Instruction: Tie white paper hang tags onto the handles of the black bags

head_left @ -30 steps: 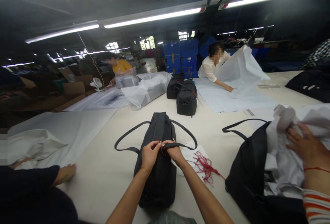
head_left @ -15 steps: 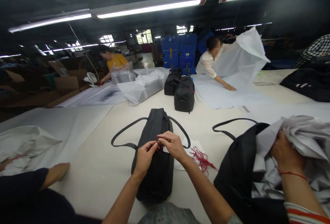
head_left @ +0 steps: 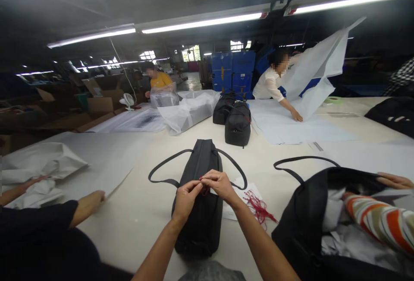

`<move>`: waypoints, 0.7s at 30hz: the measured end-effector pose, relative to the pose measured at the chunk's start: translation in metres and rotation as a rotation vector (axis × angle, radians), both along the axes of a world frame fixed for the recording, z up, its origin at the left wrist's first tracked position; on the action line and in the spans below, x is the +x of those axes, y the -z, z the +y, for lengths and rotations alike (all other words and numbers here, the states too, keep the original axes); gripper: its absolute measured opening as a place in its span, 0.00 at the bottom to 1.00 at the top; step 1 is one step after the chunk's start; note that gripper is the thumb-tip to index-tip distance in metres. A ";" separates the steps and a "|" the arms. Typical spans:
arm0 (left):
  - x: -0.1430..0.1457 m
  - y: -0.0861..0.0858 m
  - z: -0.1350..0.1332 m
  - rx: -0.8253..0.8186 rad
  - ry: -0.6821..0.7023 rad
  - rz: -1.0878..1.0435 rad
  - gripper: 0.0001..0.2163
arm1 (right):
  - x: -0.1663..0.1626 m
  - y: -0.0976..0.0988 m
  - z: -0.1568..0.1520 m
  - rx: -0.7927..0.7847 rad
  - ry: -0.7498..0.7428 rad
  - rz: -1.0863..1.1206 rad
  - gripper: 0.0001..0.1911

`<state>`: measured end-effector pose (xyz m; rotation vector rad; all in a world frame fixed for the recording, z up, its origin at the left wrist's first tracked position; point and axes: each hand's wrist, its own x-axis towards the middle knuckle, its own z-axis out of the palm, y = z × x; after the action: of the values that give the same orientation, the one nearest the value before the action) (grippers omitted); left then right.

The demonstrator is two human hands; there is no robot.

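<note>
Right in front of me a black bag (head_left: 198,225) stands lengthwise on the table, its two strap handles spread out to either side. Above its top, my left hand (head_left: 186,201) and my right hand (head_left: 218,184) meet with fingertips pinched together. Between them they hold a thin red string (head_left: 204,190), partly covered by the fingers. To the right of the bag lies a bunch of red strings (head_left: 260,207) on white tags (head_left: 233,213).
On the right, a co-worker's striped sleeve reaches into an open black bag (head_left: 299,203) holding white paper. At left, another person's hand (head_left: 89,205) rests on white sheeting. Two black bags (head_left: 237,125) stand farther back. Across the table (head_left: 129,225), a person lifts a sheet (head_left: 323,65).
My hands stay pinched on the red string. The co-worker at right has pushed an arm deeper into the open bag. The far person's lifted sheet has shifted. My view has tilted slightly.
</note>
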<state>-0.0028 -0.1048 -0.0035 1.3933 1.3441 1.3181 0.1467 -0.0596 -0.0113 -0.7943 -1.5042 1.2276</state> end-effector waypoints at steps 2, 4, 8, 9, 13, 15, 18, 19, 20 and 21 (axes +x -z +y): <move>-0.001 -0.001 -0.001 -0.001 0.012 0.045 0.12 | 0.003 0.001 0.002 -0.003 -0.047 -0.014 0.12; -0.003 -0.002 -0.001 -0.010 0.029 0.083 0.13 | 0.005 0.002 0.004 -0.006 -0.090 -0.009 0.14; -0.004 -0.004 -0.002 -0.020 0.041 0.108 0.12 | 0.010 -0.001 0.008 0.011 -0.138 -0.021 0.14; -0.005 -0.005 -0.002 -0.022 0.042 0.110 0.11 | 0.011 -0.002 0.009 0.018 -0.143 -0.029 0.14; -0.005 -0.006 0.000 -0.042 0.066 0.126 0.11 | 0.012 -0.008 0.008 0.062 -0.113 -0.092 0.10; -0.006 -0.004 0.002 -0.054 0.080 0.110 0.11 | 0.011 -0.010 0.007 0.079 -0.066 -0.138 0.08; -0.008 0.002 0.006 -0.089 0.097 0.053 0.12 | 0.010 -0.012 0.003 0.101 -0.014 -0.216 0.06; -0.009 0.004 0.007 -0.101 0.106 0.036 0.12 | 0.010 -0.012 0.002 0.113 -0.007 -0.239 0.05; -0.009 0.005 0.008 -0.109 0.117 0.024 0.12 | 0.010 -0.013 0.002 0.128 -0.006 -0.261 0.04; -0.010 0.006 0.008 -0.113 0.126 0.017 0.12 | 0.011 -0.014 0.001 0.141 -0.008 -0.280 0.03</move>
<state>-0.0125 -0.0963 -0.0094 1.3906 1.2991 1.1325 0.1574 -0.0585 0.0023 -0.8935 -1.8004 1.0337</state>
